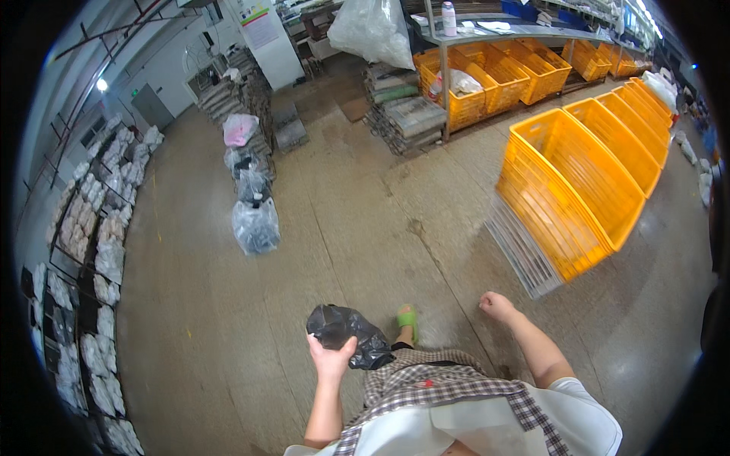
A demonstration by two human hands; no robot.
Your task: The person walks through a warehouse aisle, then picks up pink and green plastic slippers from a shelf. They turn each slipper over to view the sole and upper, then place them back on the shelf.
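Observation:
My left hand (331,357) is closed around a black plastic bag (351,333), which hangs at the front of my checked apron (426,372). What the bag contains, if anything, cannot be seen. My right hand (498,305) is held out to the right with its fingers curled in, and nothing shows in it. Nearest to that hand is a yellow plastic crate (547,205) standing on a grey crate (521,243). A green slipper (407,323) is on my foot.
More yellow crates (608,140) run in a row to the right, others (487,83) sit under a metal bench (502,34). Ahead are stacked flat boards (403,110) and clear plastic bags (256,226). Racks with white bundles (99,304) line the left. Concrete floor (228,327) lies between.

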